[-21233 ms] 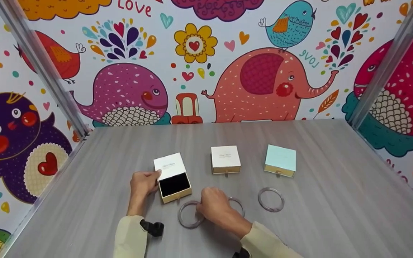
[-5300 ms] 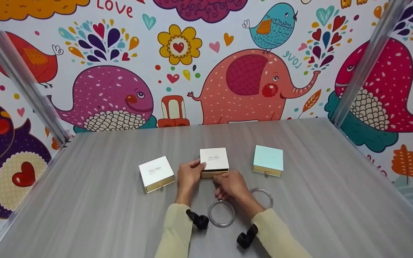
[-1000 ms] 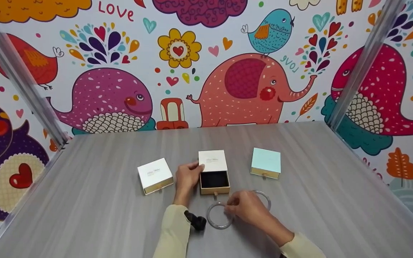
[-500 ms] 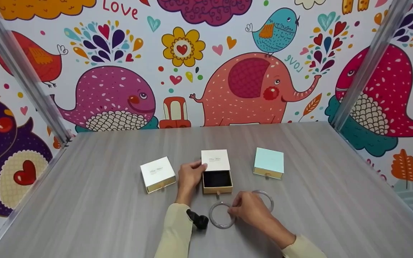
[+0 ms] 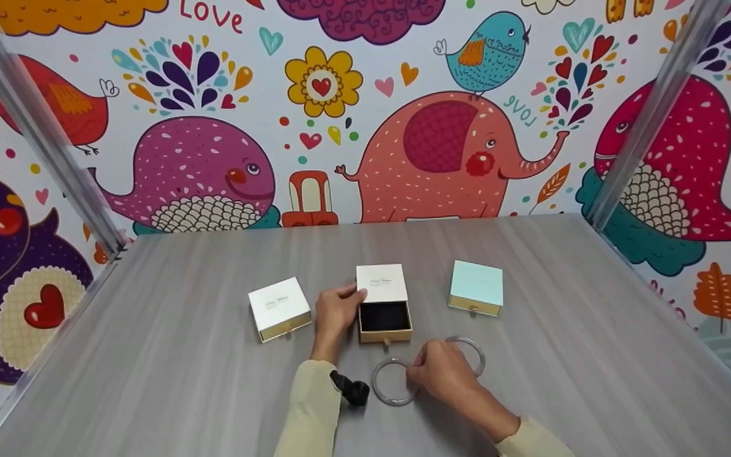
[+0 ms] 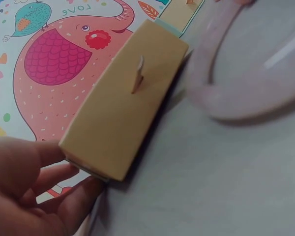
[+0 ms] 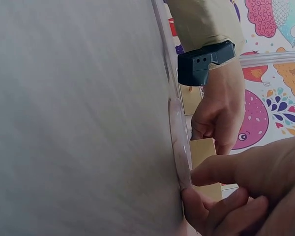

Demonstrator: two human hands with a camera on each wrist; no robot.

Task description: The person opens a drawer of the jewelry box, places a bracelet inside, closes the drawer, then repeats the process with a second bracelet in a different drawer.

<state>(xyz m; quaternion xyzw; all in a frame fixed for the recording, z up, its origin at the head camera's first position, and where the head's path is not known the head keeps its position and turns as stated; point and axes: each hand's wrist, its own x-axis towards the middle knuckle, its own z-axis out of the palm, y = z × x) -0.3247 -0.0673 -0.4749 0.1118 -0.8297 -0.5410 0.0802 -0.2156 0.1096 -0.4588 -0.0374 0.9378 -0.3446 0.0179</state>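
The middle white box [image 5: 381, 282] has its gold-fronted drawer [image 5: 386, 336] pulled out, showing a black lining. My left hand [image 5: 337, 314] holds this box by its left side, thumb at the top edge. In the left wrist view the left fingers [image 6: 49, 182] grip one end of the box. In front of the drawer a clear, greyish bangle [image 5: 375, 383] lies on the table. My right hand [image 5: 445, 371] pinches the bangle's right rim between thumb and fingers, as the right wrist view also shows on the bangle [image 7: 179, 142]. A second bangle [image 5: 481, 357] lies partly hidden behind the right hand.
A closed white box [image 5: 280, 306] stands on the left of the grey table [image 5: 181, 355]. At the right is a closed mint box [image 5: 476, 285] with a gold front. Cartoon-printed panels [image 5: 334, 152] and metal posts [image 5: 651, 120] border the table.
The left box's drawer is shut since the oldest frame, and one bangle is out of sight. My left hand moved to the middle box; its drawer slid open. My right hand moved to a bangle.
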